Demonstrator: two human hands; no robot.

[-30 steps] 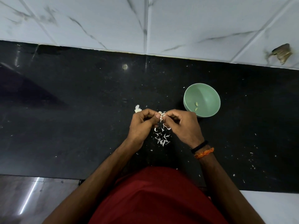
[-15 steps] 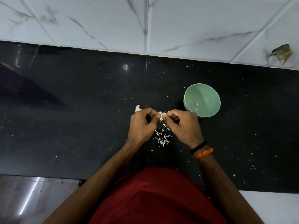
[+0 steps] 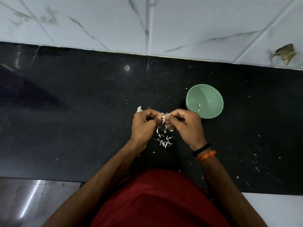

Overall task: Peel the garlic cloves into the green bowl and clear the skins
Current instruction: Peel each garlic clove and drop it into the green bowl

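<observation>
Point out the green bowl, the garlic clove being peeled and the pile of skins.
green bowl [image 3: 213, 95]: head view, bare inner wall.
garlic clove [image 3: 164, 116]: head view, white part between the fingertips.
pile of skins [image 3: 165, 141]: head view, middle of the scraps.

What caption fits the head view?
Both hands pinch a garlic clove above the skins, beside the green bowl.

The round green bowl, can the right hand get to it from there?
Probably yes: the round green bowl sits just beside the right hand, nothing between them, though its fingers pinch the garlic clove.
</observation>
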